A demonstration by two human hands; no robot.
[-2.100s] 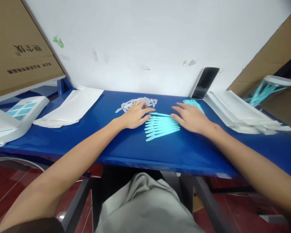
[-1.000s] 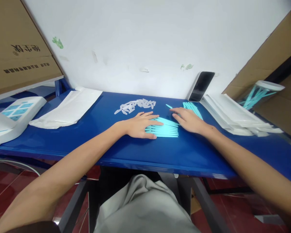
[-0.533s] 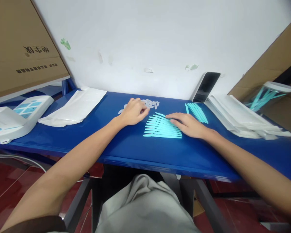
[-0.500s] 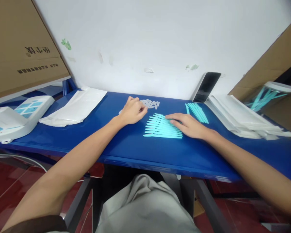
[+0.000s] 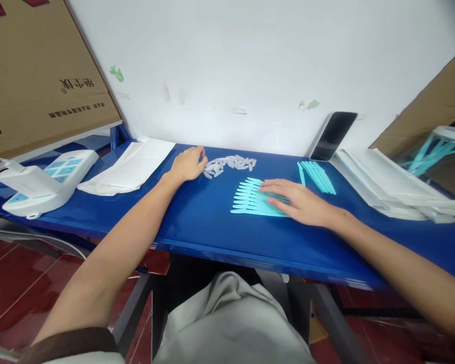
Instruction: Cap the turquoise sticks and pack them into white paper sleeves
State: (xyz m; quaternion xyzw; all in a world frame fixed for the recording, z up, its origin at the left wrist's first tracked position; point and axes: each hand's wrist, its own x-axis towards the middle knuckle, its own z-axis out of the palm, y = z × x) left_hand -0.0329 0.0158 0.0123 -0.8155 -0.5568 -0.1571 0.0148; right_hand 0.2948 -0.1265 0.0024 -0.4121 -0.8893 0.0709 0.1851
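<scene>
white wall (image 5: pixel 231 60) rises beyond the blue table (image 5: pixel 212 222). my right hand (image 5: pixel 284 197) is loosely spread over the fanned turquoise sticks (image 5: pixel 245 196) beneath it; a light, flat touch should steady the row without skewing it. my left hand (image 5: pixel 191 164) is curled beside the pale pieces (image 5: pixel 235 162) just to its right, and i cannot tell whether it grips one. fingertip pinching seems best for such small pieces.

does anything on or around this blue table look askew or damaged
Mildly: the wall has green patches and scuffs, so its surface looks marred. Below the phone, one stick sits at a steeper angle than the bundle.
</scene>
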